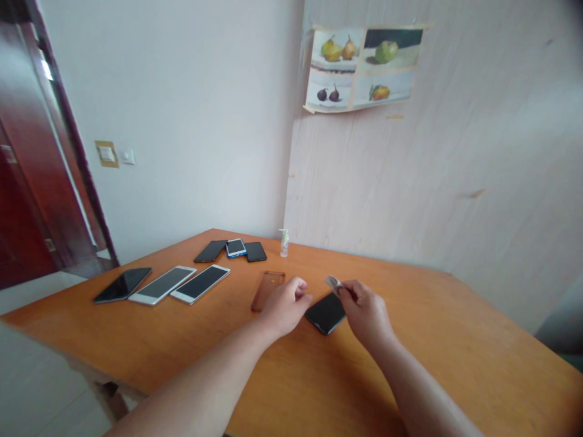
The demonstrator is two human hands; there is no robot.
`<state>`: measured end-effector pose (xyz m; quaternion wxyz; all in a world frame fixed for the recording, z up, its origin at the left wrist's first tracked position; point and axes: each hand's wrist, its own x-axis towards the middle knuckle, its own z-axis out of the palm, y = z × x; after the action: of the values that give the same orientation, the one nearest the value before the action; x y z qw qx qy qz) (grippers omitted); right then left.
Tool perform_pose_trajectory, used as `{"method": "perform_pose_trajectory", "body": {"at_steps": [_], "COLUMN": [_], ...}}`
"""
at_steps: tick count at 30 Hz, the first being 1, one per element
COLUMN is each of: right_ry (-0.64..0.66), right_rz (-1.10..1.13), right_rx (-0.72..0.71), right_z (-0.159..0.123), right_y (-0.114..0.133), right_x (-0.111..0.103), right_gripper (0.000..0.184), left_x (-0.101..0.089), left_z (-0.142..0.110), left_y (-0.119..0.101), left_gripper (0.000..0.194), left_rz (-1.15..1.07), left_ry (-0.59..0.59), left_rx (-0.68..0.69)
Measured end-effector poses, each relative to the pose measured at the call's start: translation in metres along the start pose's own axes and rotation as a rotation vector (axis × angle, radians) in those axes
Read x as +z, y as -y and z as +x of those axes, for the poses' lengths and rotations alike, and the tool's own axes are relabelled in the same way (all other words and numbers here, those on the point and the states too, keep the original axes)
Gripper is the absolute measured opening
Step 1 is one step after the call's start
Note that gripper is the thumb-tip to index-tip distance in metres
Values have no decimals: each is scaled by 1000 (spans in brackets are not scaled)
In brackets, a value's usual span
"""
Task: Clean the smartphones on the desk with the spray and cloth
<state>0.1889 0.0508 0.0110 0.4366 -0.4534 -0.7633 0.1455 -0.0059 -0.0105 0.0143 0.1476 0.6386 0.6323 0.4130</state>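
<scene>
A black smartphone lies screen up on the table between my hands. My right hand is over its right edge, pinching a small whitish flat piece between thumb and fingers; its exact kind is not clear. On the other side, my left hand hovers near the phone's left edge. Its fingers are loosely curled, with a gap between thumb and forefinger and nothing visible in it. A clear brownish phone case lies just behind that hand, which hides part of it.
On the wooden table, two white phones and a black tablet-like device lie at left. Farther back are a blue-edged phone, two dark phones and a small pump bottle near the wall.
</scene>
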Motion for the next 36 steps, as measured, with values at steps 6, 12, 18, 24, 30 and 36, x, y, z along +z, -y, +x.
{"method": "perform_pose_trajectory", "body": {"at_steps": [6,12,18,24,30,36], "right_ry": [-33,-22,-48,-101,-88,-6], "right_rz": [-10,-26,-58,83,283,479], "right_rx": [160,149,178,280,312,338], "right_z": [7,8,13,19,20,17], "right_y": [-17,-26,-27,-32,-38,-27], "right_x": [-3,0,-6,-8,-3,-3], "right_gripper": [29,29,32,32,29,27], "left_x": [-15,-19,-23,-19,-34,-47], "left_z": [2,3,5,3,11,20], "left_y": [15,23,27,16,19,13], "left_gripper": [25,30,24,18,20,13], "left_rz": [485,589,654,631,613,499], "left_ry": [39,58,-51,-37,39,-23], "left_rx": [-3,12,-84,-76,-102,-56]}}
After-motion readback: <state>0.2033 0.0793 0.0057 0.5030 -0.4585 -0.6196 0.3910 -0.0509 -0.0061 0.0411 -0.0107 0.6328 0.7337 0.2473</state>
